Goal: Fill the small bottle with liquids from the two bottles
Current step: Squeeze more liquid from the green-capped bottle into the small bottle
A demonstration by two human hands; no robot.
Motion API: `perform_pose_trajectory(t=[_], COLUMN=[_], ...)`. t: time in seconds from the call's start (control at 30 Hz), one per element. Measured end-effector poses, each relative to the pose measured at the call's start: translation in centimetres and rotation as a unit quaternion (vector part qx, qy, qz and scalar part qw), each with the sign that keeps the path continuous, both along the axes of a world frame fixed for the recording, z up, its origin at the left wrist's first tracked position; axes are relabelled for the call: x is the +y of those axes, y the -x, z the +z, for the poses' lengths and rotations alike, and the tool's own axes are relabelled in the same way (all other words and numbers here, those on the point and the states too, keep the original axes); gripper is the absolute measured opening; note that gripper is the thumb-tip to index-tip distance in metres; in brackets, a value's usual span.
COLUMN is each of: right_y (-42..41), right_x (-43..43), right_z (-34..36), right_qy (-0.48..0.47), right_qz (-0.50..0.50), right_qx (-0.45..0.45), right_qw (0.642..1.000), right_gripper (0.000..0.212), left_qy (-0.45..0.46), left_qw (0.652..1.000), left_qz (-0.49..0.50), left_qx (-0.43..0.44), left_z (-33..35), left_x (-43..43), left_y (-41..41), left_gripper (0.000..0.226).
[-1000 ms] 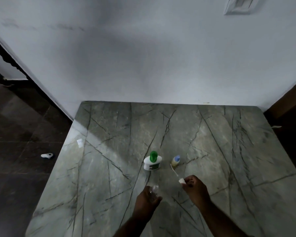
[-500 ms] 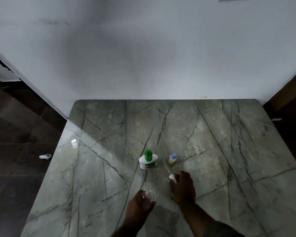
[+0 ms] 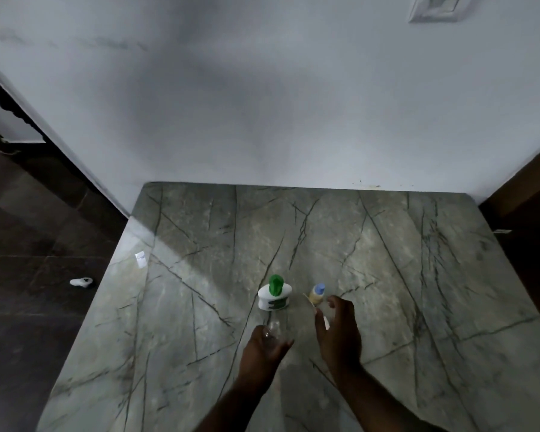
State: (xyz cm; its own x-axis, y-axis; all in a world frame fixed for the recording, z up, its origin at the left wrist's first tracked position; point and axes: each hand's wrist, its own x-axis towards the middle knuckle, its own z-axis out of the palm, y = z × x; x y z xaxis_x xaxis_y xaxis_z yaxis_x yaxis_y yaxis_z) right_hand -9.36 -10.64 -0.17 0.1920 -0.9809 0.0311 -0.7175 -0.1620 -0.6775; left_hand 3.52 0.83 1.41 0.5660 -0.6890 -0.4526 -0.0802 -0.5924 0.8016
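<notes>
A small clear bottle [image 3: 274,326] stands on the marble table [image 3: 387,275], and my left hand [image 3: 264,349] is closed around its lower part. Just behind it is a white bottle with a green cap [image 3: 275,295]. To the right of that stands a small yellowish bottle with a blue cap [image 3: 317,294]. My right hand [image 3: 340,330] hovers just in front of the blue-capped bottle with fingers spread, not touching it. A small white piece [image 3: 326,322], perhaps a cap, shows by its thumb; whether the hand holds it or it lies on the table is unclear.
The table meets a white wall [image 3: 262,104] at the back. A dark floor lies to the left, with a small white object [image 3: 81,281] on it. A white scrap [image 3: 141,259] lies near the table's left edge. Dark wooden furniture [image 3: 524,194] stands at the right.
My right hand has moved forward from beside the clear bottle toward the blue-capped bottle and spread its fingers. My left hand has kept hold of the clear bottle.
</notes>
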Motion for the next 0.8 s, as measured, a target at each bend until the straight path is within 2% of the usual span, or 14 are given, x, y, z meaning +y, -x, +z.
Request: perform_pose_trajectory(t=[0.07,0.13,0.3,0.5,0.8], right_y=[-1.3,-2.9,-6.2,-7.7,-8.6], right_x=[-0.7,-1.8,-4.2,-4.8,-5.7], right_z=[2.3,4.4,7.0,6.6,7.0], right_qy=[0.006,-0.051,-0.210,-0.228,-0.269], right_qz=[0.024,0.072,0.174,0.196,0.178], right_qx=[-0.046,-0.090,-0.135,-0.121,-0.066], right_qw=[0.999,0.992,0.952,0.946,0.944], right_gripper=[0.024,0.018,0.032,0.030,0.018], left_qy=[0.025,0.048,0.080,0.107,0.097], left_qw=[0.998,0.996,0.992,0.992,0.994], left_qz=[0.016,0.014,0.020,0.037,0.018], left_qx=[0.047,0.079,0.093,0.063,0.052], left_z=[0.8,1.4,1.5,1.5,1.0], left_x=[-0.9,-1.6,-2.7,-3.0,-3.1], left_y=[-0.1,-0.4,-1.1,-1.3,-1.4], left_gripper=[0.038,0.033,0.024,0.016,0.025])
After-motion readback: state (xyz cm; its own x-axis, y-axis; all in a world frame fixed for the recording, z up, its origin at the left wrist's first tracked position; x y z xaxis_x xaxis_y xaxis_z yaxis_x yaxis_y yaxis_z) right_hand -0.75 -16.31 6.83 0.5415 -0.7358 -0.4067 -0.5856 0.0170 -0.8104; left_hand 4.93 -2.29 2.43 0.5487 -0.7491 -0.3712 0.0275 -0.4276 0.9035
